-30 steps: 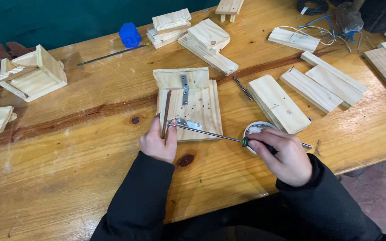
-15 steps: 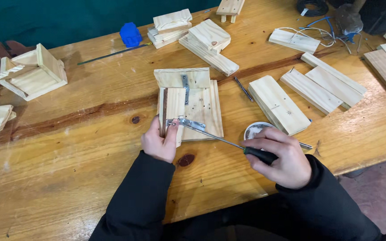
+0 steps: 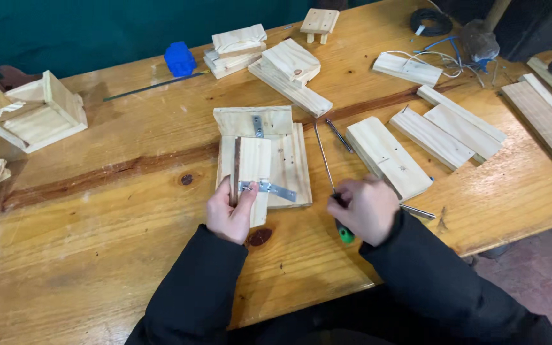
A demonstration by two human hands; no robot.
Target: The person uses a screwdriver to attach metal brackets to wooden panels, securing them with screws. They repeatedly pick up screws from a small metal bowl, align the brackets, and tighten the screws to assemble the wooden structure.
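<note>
A person's left hand (image 3: 230,214) presses down on a small pine board assembly (image 3: 263,163) at the middle of the bench (image 3: 97,255), fingers closed over its near edge beside a metal hinge strap (image 3: 269,188) lying across the wood. The right hand (image 3: 367,207) curls around a green-handled screwdriver (image 3: 335,191); only the tip of the handle shows below the fist, while the thin shaft runs away up the bench past the assembly's right side. A second metal strap (image 3: 257,125) sits on the assembly's far board.

Just right of that hand lies a flat pine plank (image 3: 386,155), with more planks (image 3: 450,131) beyond it. A stack of wood offcuts (image 3: 269,61) rests farther back, near a blue plastic block (image 3: 179,59) and a thin dark rod (image 3: 154,85). An open wooden box frame (image 3: 33,112) stands at the left, nothing visible inside it. White cable (image 3: 439,59) tangles at the far right; objects past it are cut off by the frame and hard to identify. Black sleeves hide both wrists.
</note>
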